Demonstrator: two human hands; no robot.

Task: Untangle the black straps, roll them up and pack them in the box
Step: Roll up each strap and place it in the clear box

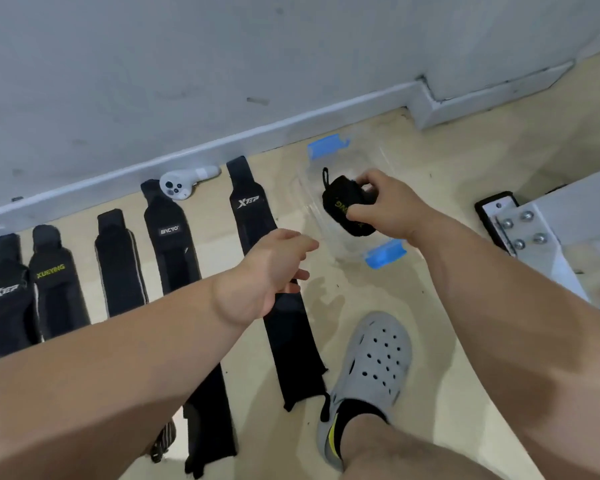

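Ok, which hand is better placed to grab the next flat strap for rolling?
Left. The left hand hovers over the long Xtep strap next to the clear box and seems to hold nothing. The right hand is busy: its grip is around the rolled strap at the box.

Straps [170,237]: I see five side by side on the floor [465,161], left of the box [328,146].
Controller [177,187]: behind them, at the wall [222,64].
Rolled strap [340,202]: at the box, in my right hand [388,209].
Shoe [374,355]: before the box.
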